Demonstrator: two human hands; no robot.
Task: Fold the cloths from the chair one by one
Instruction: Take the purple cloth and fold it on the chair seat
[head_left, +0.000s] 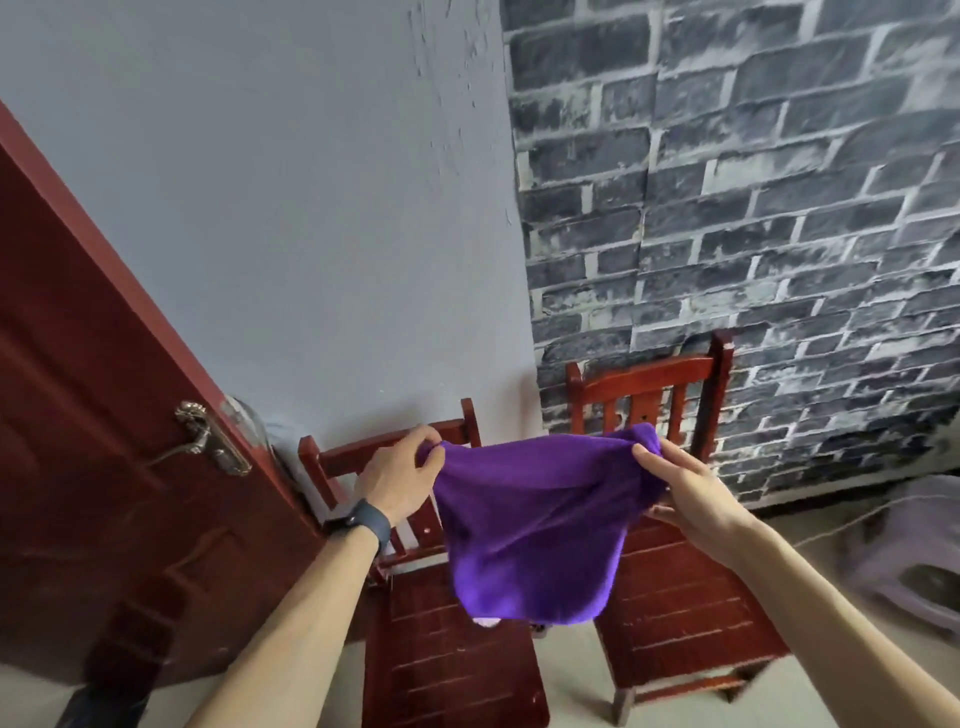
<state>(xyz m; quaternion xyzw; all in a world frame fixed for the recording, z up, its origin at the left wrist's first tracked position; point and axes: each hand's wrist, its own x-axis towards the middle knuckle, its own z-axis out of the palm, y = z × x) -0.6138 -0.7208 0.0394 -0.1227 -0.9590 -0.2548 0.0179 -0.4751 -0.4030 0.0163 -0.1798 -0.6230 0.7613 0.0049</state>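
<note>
Above the chairs (670, 597), both hands pinch purple cloth (535, 525) corners: left hand (400, 480), right hand (685, 491). Sagging middle risks a crooked fold.

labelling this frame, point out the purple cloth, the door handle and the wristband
purple cloth (535, 525), head view, middle of the hanging fabric
door handle (210, 439), head view, brass backplate
wristband (365, 522), head view, band on left wrist

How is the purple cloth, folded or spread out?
Spread out. The cloth hangs loose, left hand and right hand pinching its top corners.
</note>
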